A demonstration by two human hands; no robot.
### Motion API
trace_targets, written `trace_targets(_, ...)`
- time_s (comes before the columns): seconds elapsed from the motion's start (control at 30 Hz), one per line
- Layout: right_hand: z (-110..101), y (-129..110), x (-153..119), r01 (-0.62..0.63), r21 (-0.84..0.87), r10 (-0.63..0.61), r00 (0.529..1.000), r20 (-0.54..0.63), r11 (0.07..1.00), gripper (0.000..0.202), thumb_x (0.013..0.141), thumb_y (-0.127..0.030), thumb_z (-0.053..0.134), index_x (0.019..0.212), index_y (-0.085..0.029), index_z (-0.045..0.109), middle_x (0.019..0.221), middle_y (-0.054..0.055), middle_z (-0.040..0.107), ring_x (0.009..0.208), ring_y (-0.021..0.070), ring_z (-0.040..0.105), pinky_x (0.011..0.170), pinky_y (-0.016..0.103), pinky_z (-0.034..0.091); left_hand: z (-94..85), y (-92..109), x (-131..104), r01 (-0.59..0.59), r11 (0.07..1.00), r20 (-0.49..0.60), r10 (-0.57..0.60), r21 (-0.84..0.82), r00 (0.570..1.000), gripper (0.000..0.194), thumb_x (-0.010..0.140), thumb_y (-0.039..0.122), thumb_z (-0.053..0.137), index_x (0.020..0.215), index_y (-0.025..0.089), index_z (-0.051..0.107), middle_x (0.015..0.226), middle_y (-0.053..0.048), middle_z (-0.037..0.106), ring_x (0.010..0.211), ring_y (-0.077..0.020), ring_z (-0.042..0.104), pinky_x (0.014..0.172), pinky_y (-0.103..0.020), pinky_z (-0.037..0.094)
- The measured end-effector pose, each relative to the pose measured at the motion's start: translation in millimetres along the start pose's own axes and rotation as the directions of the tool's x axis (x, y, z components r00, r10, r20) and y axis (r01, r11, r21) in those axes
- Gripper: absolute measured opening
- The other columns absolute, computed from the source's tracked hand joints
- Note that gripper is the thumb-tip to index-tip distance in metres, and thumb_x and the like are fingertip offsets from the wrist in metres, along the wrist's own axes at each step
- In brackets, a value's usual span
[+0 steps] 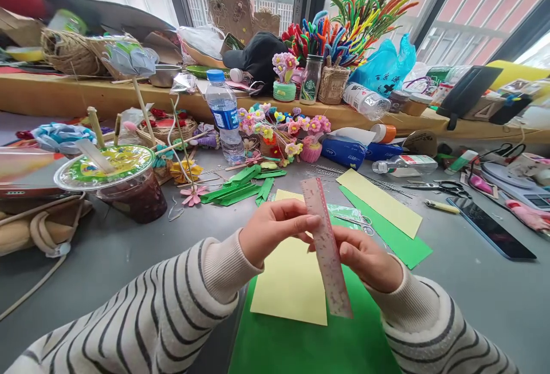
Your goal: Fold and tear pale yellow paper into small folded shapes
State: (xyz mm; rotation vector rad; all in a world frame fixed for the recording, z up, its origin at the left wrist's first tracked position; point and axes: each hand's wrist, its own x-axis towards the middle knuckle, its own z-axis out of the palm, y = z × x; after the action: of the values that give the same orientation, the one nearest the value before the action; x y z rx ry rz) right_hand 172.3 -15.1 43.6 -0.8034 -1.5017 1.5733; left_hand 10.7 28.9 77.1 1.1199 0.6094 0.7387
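A pink patterned ruler is held up at a tilt above the work surface. My left hand pinches its upper part, the thumb lying on its face. My right hand is at its right edge, fingers bent behind the ruler and partly hidden. Below them a pale yellow sheet lies on a green sheet. Small scissors rest just beyond my right hand, on a clear packet. Farther right, a yellow strip lies over a green strip.
A drink cup stands at the left, a water bottle behind. Folded green strips lie near pink flowers. At the right are a phone, a cutter and black-handled scissors. A cluttered ledge runs behind.
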Motion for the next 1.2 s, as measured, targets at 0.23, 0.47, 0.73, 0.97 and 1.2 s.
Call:
trace_targets(0.23,8.0,19.6,5.7,-0.081,0.282,0.085,0.996,-0.001,0.956,0.028,0.068,-0.044,0.054,0.067,-0.016,0.048,0.05,-0.004,0.052,0.041,0.0069,0.048,0.041,0.019,0.039,-9.4,-12.9,4.4,-0.09,0.924,0.086,0.062,0.371,0.994,0.025,0.071,0.03,0.052,0.087,0.011,0.056,0.087,-0.008,0.059,0.08,-0.0161,0.056,0.069,-0.029,0.048)
trace_targets(0.47,-27.5,14.9,-4.3,-0.108,-0.218,-0.006,0.886,-0.464,0.97,0.03,0.075,-0.044,0.044,0.064,-0.017,0.048,0.052,-0.001,0.052,0.045,0.0087,0.05,0.044,0.02,0.041,-30.7,-43.0,-3.3,-0.442,0.009,0.442,-0.031,0.897,0.897,0.084,0.053,0.06,0.054,0.123,0.021,0.031,0.133,-0.012,0.023,0.12,-0.0337,0.015,0.095,-0.055,0.008)
trace_targets(0.73,-41.5,29.1,-16.7,-0.347,-0.531,0.001,0.838,-0.546,0.773,0.033,0.072,-0.048,0.043,0.067,-0.017,0.054,0.046,-0.002,0.053,0.033,0.0098,0.048,0.036,0.021,0.04,-31.3,-43.6,-34.5,-0.356,-0.149,0.345,-0.096,0.922,0.934,0.081,0.061,0.068,0.034,0.125,0.02,0.028,0.131,-0.012,0.028,0.12,-0.0306,0.021,0.095,-0.052,0.01)
trace_targets(0.97,-38.3,29.3,-14.8,-0.316,-0.538,-0.017,0.851,-0.525,0.782,0.027,0.075,-0.044,0.042,0.076,-0.018,0.049,0.048,-0.002,0.055,0.038,0.0113,0.05,0.04,0.023,0.044,-40.9,-51.0,-6.4,-0.311,-0.133,0.314,0.001,0.941,0.949,0.092,0.059,0.07,0.034,0.126,0.007,0.022,0.133,-0.017,0.018,0.122,-0.03,0.011,0.098,-0.047,0.009)
trace_targets(1.2,-44.9,35.0,-10.3,-0.137,-0.955,-0.474,0.844,-0.252,0.264,0.016,0.079,-0.024,0.04,0.084,-0.018,0.054,0.077,0.006,0.063,0.07,0.0178,0.058,0.063,0.03,0.046,-43.9,-61.6,-5.3,-0.321,-0.087,0.322,0.005,0.943,0.947,0.094,0.058,0.071,0.032,0.127,0.009,0.021,0.133,-0.016,0.019,0.122,-0.0307,0.01,0.098,-0.049,0.004)
